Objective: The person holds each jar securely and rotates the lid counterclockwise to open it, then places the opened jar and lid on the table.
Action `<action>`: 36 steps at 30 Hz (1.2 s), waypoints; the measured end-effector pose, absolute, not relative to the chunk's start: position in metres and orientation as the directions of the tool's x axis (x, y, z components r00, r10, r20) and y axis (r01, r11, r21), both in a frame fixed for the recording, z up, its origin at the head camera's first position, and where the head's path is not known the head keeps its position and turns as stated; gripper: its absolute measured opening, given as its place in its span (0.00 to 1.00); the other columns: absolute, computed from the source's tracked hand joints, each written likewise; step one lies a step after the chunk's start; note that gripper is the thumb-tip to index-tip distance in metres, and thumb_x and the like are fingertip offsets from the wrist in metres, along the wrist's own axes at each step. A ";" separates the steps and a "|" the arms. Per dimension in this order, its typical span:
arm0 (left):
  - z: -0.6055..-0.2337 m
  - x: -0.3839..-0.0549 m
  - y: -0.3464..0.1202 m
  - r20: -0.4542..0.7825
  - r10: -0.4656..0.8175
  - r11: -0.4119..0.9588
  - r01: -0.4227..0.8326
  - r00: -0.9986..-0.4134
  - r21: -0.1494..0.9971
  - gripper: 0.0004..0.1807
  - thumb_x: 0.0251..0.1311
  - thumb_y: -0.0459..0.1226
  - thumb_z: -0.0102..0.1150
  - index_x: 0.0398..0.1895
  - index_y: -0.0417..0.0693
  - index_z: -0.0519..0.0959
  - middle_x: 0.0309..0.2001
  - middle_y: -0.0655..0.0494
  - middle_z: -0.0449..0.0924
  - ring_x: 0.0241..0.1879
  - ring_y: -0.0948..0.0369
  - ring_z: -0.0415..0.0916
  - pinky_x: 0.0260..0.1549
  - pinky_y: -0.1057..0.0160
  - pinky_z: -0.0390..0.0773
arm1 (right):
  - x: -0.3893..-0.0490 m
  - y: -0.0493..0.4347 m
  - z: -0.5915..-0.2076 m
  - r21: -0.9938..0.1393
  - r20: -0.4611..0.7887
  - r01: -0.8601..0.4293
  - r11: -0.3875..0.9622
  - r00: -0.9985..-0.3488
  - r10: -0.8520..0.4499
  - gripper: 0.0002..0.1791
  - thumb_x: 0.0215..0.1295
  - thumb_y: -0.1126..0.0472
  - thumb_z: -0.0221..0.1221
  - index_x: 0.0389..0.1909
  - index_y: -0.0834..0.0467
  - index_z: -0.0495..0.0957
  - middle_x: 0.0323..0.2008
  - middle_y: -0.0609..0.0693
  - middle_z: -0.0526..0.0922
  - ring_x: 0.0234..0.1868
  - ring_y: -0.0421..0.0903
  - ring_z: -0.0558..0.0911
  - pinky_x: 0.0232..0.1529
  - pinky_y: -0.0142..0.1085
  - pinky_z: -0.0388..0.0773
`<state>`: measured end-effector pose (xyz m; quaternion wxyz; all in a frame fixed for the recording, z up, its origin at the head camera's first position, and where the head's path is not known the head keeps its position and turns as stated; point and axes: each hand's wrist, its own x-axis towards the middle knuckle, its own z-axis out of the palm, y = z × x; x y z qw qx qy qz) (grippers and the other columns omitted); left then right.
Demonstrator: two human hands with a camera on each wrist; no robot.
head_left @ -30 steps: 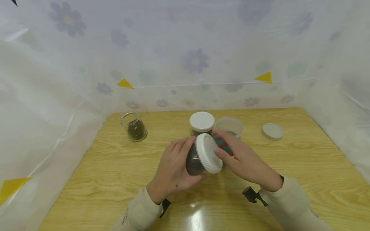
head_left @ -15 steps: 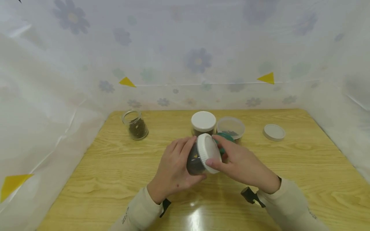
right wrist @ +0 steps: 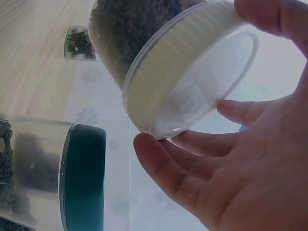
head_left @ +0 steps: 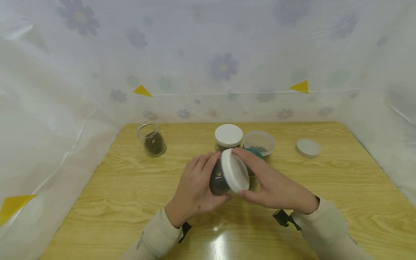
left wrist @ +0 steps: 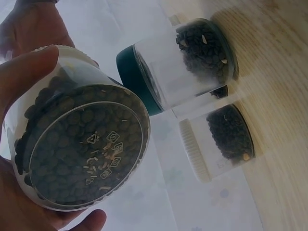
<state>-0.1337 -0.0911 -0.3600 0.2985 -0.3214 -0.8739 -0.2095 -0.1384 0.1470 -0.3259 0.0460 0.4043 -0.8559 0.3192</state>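
My left hand [head_left: 195, 189] grips a clear jar [left wrist: 86, 149], tilted with its base toward the left wrist camera. Dark seed-like pieces with a few pale bits fill much of it. On the jar sits a ribbed white screw lid [head_left: 233, 171], facing right. My right hand [head_left: 277, 182] holds this lid by its rim, thumb at the lower edge and fingers at the upper edge. Right behind the held jar stands a jar with a green lid [left wrist: 139, 79], partly hidden by my right hand in the head view; dark pieces lie in its bottom.
Behind stand a jar with a white lid [head_left: 228, 135] and a round translucent-topped container [head_left: 259, 142], both with dark contents. A lidless glass jar [head_left: 154, 144] of dark pieces is at the back left. One loose whitish lid [head_left: 308, 148] lies on the wooden table [head_left: 130, 202] at right.
My right hand has come from beside the lid onto its rim, its thumb shifting down to the lower edge. The left hand keeps the jar in nearly the same place.
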 end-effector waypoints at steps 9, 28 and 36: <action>-0.358 -0.133 -0.092 0.651 0.425 0.716 0.673 -0.629 0.183 0.55 0.34 0.59 0.77 0.67 0.43 0.69 0.57 0.50 0.79 0.56 0.55 0.76 0.56 0.54 0.77 | -0.138 0.147 -0.329 -0.501 0.379 -0.731 0.463 -0.666 -0.642 0.47 0.63 0.48 0.66 0.78 0.51 0.51 0.78 0.55 0.52 0.76 0.58 0.59 0.63 0.60 0.69; -0.359 -0.134 -0.090 0.636 0.441 0.713 0.678 -0.633 0.180 0.56 0.33 0.60 0.78 0.68 0.45 0.68 0.57 0.51 0.78 0.55 0.54 0.76 0.55 0.53 0.77 | -0.135 0.140 -0.316 -0.660 0.124 -0.394 0.640 -0.897 -0.424 0.32 0.74 0.43 0.51 0.73 0.54 0.62 0.54 0.51 0.82 0.45 0.43 0.84 0.41 0.39 0.82; -0.360 -0.136 -0.090 0.630 0.452 0.709 0.683 -0.631 0.175 0.54 0.36 0.60 0.76 0.68 0.46 0.68 0.58 0.51 0.77 0.56 0.53 0.76 0.54 0.51 0.77 | -0.138 0.135 -0.312 -0.627 0.022 -0.329 0.706 -0.913 -0.407 0.41 0.68 0.34 0.54 0.75 0.52 0.58 0.53 0.54 0.83 0.44 0.42 0.85 0.39 0.36 0.81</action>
